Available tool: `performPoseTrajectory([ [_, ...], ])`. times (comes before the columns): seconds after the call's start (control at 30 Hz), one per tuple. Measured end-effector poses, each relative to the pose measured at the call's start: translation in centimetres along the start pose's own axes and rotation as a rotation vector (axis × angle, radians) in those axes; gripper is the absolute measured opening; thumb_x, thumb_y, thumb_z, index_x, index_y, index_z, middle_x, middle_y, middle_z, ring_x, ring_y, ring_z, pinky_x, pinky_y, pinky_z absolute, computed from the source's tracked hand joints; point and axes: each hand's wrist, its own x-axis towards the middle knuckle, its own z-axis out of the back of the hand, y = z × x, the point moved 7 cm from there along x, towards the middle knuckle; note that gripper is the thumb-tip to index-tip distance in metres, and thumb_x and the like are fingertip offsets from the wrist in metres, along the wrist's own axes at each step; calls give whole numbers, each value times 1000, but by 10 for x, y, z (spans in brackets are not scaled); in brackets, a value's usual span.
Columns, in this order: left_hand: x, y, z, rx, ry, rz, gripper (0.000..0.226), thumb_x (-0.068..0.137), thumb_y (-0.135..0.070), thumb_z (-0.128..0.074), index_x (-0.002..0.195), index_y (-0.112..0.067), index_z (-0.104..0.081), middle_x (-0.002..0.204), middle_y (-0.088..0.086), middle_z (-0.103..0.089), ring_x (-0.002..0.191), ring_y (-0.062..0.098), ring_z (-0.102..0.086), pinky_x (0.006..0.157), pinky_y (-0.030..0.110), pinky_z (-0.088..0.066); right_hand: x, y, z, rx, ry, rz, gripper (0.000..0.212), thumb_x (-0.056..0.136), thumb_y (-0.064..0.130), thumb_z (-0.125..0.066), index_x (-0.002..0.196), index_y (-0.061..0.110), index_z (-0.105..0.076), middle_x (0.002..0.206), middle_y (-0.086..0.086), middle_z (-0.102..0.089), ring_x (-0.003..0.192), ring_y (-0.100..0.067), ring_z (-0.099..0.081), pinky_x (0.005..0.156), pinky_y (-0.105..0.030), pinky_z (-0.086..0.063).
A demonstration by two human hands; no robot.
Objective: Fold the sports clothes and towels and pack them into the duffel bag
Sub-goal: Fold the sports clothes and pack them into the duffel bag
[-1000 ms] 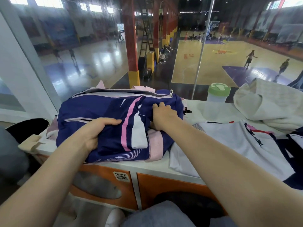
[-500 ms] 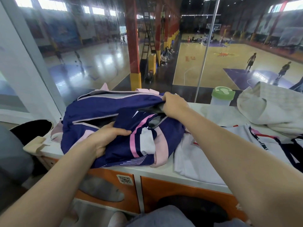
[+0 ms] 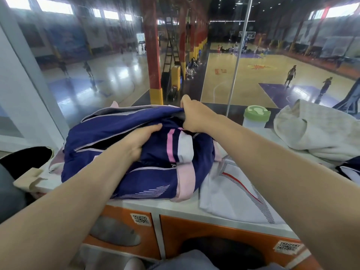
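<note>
A navy duffel bag (image 3: 109,131) with pink trim lies on the white counter (image 3: 175,206), its top zip parted. My right hand (image 3: 194,115) grips the far edge of the opening and holds it up. My left hand (image 3: 140,139) grips a folded navy garment with pink and white stripes (image 3: 175,147) at the mouth of the bag. A white sports shirt with red and dark lines (image 3: 233,188) lies flat to the right of the bag. A cream towel (image 3: 311,129) is heaped at the back right.
A clear bottle with a green lid (image 3: 256,116) stands behind the shirt by the glass wall. Dark clothing (image 3: 348,170) lies at the right edge. Orange locker doors (image 3: 214,236) sit under the counter. A cream cloth (image 3: 29,178) hangs off the left corner.
My right hand moved from the garment to the bag's far edge and lifted it. My left hand pushed the folded striped garment up and into the opening.
</note>
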Motion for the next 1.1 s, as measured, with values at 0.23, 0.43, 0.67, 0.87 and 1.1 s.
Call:
performPoseTrajectory([
  [0.23, 45, 5, -5, 223, -149, -177, 32, 98, -23, -57, 127, -9, -56, 117, 11, -64, 93, 24, -63, 76, 31, -50, -9, -2, 12, 58, -196, 55, 38, 84, 0, -60, 112, 14, -38, 102, -10, -51, 77, -28, -58, 68, -44, -50],
  [0.43, 58, 0, -1, 1030, -342, -389, 52, 92, -33, -63, 134, -4, -51, 132, 22, -58, 119, 38, -55, 97, 39, -44, -35, -3, -10, -308, -236, 209, 27, 82, 5, -60, 105, 11, -48, 105, -10, -51, 95, -29, -50, 69, -35, -38],
  [0.67, 21, -11, -27, 1438, -261, -851, 44, 85, -33, -59, 125, -15, -57, 127, 13, -59, 115, 36, -54, 96, 48, -45, -64, -14, -38, -264, 44, 217, 20, 90, 20, -48, 102, 17, -64, 103, -5, -66, 97, -27, -57, 75, -35, -43],
  [0.87, 32, 12, -50, 1453, 74, -533, 53, 99, -55, -35, 139, -24, -51, 145, 3, -51, 133, 26, -44, 112, 39, -32, -64, -13, -44, -477, 199, 167, 14, 95, 26, -46, 83, 19, -49, 84, -3, -50, 83, -23, -45, 70, -34, -33],
  [1.1, 36, 20, -55, 1476, 86, -392, 53, 92, -69, -28, 90, -27, -61, 103, 2, -63, 101, 21, -56, 97, 38, -41, -73, -14, -43, -450, 250, 213, 25, 95, 37, -44, 77, 21, -51, 70, 3, -41, 87, -21, -43, 73, -35, -33],
])
